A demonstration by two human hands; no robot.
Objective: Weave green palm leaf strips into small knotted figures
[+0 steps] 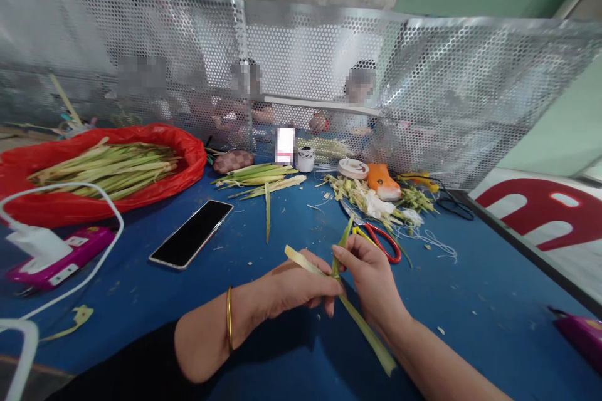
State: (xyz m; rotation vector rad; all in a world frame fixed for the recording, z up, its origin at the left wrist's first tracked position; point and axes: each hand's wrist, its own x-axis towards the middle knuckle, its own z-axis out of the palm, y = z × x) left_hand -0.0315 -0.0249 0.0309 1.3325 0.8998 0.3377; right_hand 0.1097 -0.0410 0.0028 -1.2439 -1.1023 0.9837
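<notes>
Over the front middle of the blue table, my left hand (301,279) pinches a pale green leaf strip (369,332) where it crosses another piece. One end of the strip sticks out past the knuckles at upper left; the other hangs toward lower right. My right hand (367,269) is closed on a greener leaf strip (345,238) pointing upward, its fingertips close to those of the left. The strips meet between the two hands, and the fingers partly hide the crossing. Just behind the right hand lie red-handled scissors (388,244).
A red plastic bag (188,144) full of leaf strips stands at left, near a phone (192,235) and a purple power strip (70,257). Loose leaves (258,175), a tape roll (352,168) and scraps (357,194) lie behind. A perforated metal screen (305,44) separates people opposite.
</notes>
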